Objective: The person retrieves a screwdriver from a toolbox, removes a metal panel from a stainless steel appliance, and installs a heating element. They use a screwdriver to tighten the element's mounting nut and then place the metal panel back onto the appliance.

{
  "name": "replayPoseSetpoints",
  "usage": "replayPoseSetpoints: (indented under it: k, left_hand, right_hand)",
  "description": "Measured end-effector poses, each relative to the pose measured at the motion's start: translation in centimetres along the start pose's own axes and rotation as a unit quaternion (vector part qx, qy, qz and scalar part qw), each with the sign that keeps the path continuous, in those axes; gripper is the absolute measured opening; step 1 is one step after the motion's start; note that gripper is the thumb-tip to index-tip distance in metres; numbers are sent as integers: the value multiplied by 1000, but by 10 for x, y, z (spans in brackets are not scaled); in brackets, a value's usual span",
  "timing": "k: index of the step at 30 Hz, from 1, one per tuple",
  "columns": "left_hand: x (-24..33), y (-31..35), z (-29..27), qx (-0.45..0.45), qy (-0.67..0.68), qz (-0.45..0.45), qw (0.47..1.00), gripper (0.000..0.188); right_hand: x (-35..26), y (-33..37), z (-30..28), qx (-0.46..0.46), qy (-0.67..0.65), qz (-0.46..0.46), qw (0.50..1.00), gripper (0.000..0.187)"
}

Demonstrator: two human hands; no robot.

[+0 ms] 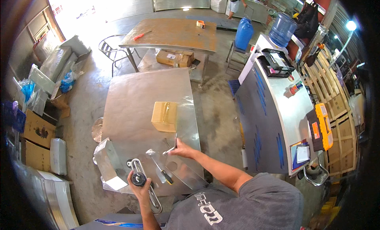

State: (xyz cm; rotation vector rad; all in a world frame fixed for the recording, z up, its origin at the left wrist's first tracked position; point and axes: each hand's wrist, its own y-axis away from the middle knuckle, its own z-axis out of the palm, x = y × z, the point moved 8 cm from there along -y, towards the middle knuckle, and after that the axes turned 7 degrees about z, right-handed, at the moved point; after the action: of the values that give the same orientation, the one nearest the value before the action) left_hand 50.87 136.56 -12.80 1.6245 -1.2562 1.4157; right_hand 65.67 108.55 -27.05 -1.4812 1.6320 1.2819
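Observation:
My left hand (141,192) grips a looped metal tube (137,165) by the round black cap (138,179) at its middle. The shiny bent loops reach out both above and below the fingers. Farther right, the fingers of my right hand (183,149) are closed around a slim light-coloured metal piece (169,152), too small to name. Between the two hands, a screwdriver (167,177) with a black and yellow handle lies on the metal-topped table (134,91), beside a strip of clear plastic (154,158). A cardboard box (164,116) with tape across it sits beyond my right hand.
An angled sheet-metal piece (106,158) stands at the table's left edge. Beyond is a brown-topped table (166,34) with tape rolls (200,23). To the right, a counter (287,111) holds a black and yellow toolbox (321,127). Cartons (38,129) line the left side.

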Motion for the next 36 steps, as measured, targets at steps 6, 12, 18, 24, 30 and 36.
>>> replayPoseSetpoints:
  k: [6, 12, 18, 24, 30, 36]
  left_hand:
    - [10, 10, 16, -25, -29, -21, 999, 77]
    - [38, 22, 46, -41, -44, 83, 995, 80]
    - [63, 36, 57, -50, -151, 112, 981, 75]
    - [99, 34, 63, -40, -173, 130, 975, 81]
    - [112, 40, 65, -45, -262, 168, 949, 81]
    - [111, 43, 76, -42, -342, 190, 919, 73]
  right_hand:
    - [6, 105, 17, -294, 13, 55, 954, 65]
    - [-57, 148, -36, -144, 395, -153, 894, 36]
    - [-153, 157, -97, -154, -16, -125, 980, 31]
    - [-194, 156, -93, -150, -5, -63, 987, 26]
    - [-209, 154, -86, -60, 39, -128, 989, 29]
    - [-203, 149, -74, -46, 78, -139, 986, 26]
